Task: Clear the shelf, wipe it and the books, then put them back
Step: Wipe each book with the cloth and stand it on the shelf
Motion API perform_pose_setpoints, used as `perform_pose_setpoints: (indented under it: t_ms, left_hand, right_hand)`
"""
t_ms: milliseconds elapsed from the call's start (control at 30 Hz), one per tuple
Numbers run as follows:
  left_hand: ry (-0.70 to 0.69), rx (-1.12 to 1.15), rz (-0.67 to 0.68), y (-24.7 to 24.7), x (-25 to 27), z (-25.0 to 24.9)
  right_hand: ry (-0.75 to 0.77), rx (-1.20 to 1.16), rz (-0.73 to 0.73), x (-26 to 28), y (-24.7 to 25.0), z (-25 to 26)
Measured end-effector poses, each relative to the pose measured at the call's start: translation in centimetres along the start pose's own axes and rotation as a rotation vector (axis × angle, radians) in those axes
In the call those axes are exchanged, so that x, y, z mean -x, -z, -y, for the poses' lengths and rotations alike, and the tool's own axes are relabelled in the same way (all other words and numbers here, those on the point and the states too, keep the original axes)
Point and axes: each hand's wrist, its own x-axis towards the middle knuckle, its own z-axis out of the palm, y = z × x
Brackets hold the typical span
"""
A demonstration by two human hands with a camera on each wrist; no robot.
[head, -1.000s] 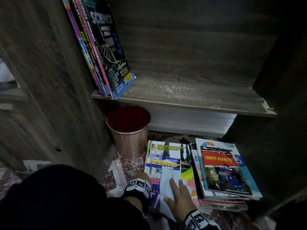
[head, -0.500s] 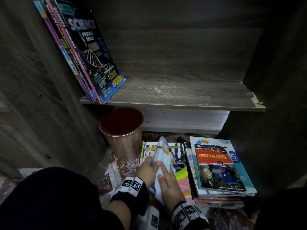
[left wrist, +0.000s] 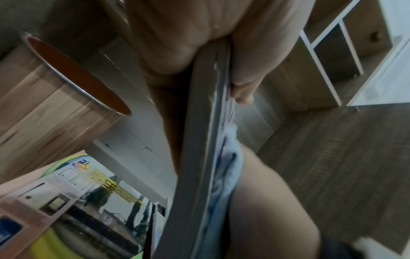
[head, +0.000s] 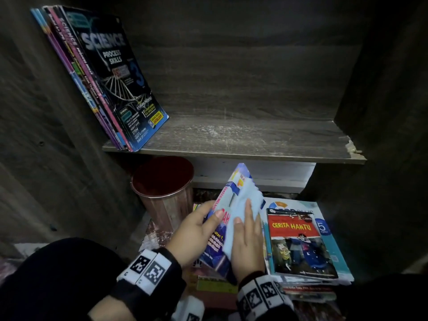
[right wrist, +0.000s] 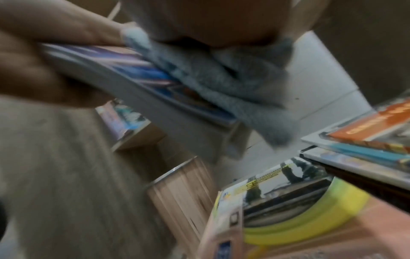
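The left hand [head: 193, 235] grips the thin blue-covered book [head: 220, 230] by its left edge, tilted above the near floor pile, while the right hand [head: 246, 245] lies flat, pressing the pale blue cloth [head: 240, 212] on its cover. Pressed hard, the floppy book may slip free toward the copper-coloured cup [head: 163, 193] on the left

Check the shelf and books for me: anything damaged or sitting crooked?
Yes. The shelf board is chipped at its front right corner, pale material showing. The books on the shelf lean left against the side wall, not upright. Nothing looks spilled.
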Motion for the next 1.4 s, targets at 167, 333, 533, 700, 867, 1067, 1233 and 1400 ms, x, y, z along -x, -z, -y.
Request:
perform_pose_setpoints:
  t_ms: [167,333,533,700,867,1067,1233,1400]
  left_hand:
    - [-0.053,0.132,-0.088,0.2,-0.3,-1.0]
    - [-0.113,0.184,-0.036,1.3,0.6,-2.5]
    - [-0.149,0.388,-0.093,1.5,0.8,-4.2]
    - [-0.199,0.325,-0.070,2.0,0.8,-4.1]
    - [-0.245,0.293,0.000,0.2,1.3,-4.9]
    - [-0.283,0.474,-0.093,0.1,0.7,-6.6]
    - [-0.324,0.369,-0.025,0.0,0.5,-5.7]
    - [-0.247,0.365,0.019,-2.4,1.0,-4.7]
  right_hand:
    - [0.124,0.090,0.005,1.3,-1.0,3.0]
    - [0.319,0.204,-0.054,-1.0,1.0,6.1]
    - [0.183,0.216,-0.061,-2.1,3.7,7.2]
    - [0.442,0.413,0.133,2.9,1.7,6.5]
    - [0.493,0.337,0.005,-1.7,4.6,7.4]
    - [0.302,0.190,-0.002,-1.5,5.8,8.3]
    - [0.575,0.384,0.051,0.5,4.3,7.0]
    - [0.366,0.029,-0.131,-3.9,5.7,6.9]
